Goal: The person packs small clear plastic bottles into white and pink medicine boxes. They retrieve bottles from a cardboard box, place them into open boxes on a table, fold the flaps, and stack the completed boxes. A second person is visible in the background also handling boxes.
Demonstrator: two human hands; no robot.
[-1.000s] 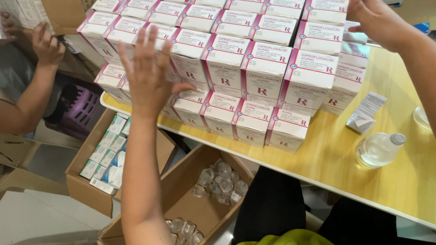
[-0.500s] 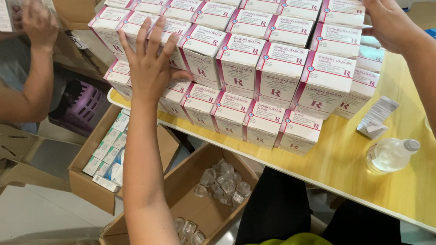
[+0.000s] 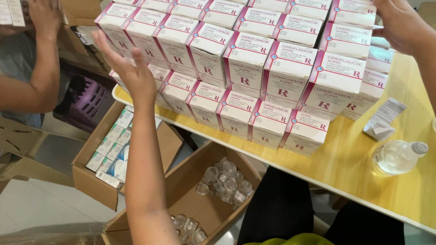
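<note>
Hands: while flanking the stack, left hand (image 3: 135, 71) and right hand (image 3: 396, 15) are spreading open, pressing its left and right sides.
Stack: white-and-pink boxes (image 3: 253, 52) are sitting on the yellow counter (image 3: 354, 171).

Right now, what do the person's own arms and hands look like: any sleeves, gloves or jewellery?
Both arms are bare as far as the view shows, with no sleeves. The left hand and right hand wear no gloves, and no rings, watch or bracelets show.
</note>
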